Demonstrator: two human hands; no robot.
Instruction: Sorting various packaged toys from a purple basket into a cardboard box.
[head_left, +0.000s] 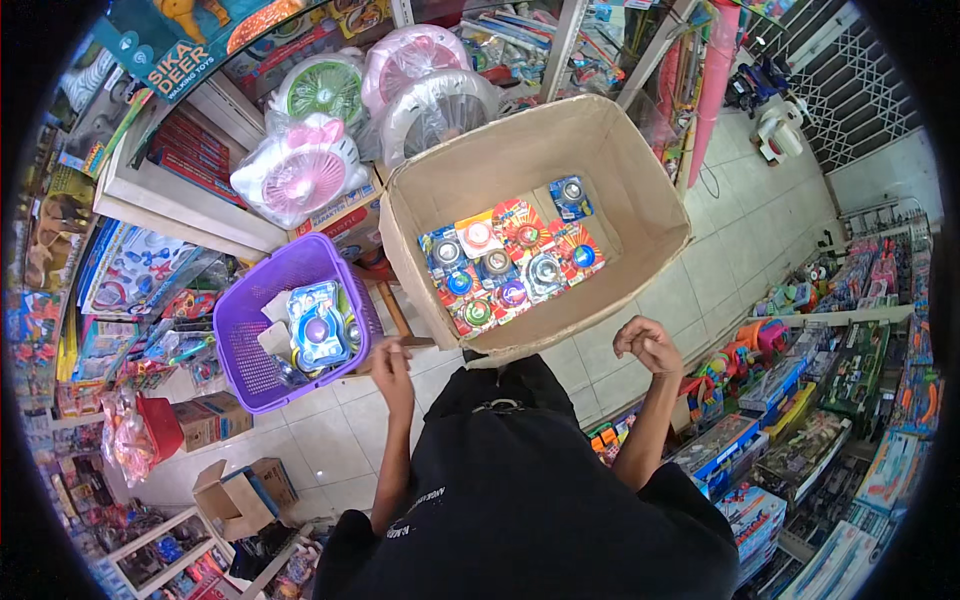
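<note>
An upright, open cardboard box (645, 255) stands before me, with several carded round toys, like yo-yos (527, 236), laid side by side in it. One blue card (571, 198) lies apart from the others. My left hand (392, 367) hovers with bent fingers between the box and a purple plastic basket (247, 360). Nothing shows in it. The basket holds a blue and white packaged toy (319, 328) and pieces of cardboard. My right hand (651, 343) is raised near the box's lower right side, its fingers curled and partly hidden; no held thing is visible.
Bagged character-shaped fans (311, 176) crowd the far left of the box. Shelves of boxed toys (795, 442) run along the right. A small open carton (236, 510) and a red container (159, 427) sit at lower left. A folding metal gate (862, 90) stands at upper right.
</note>
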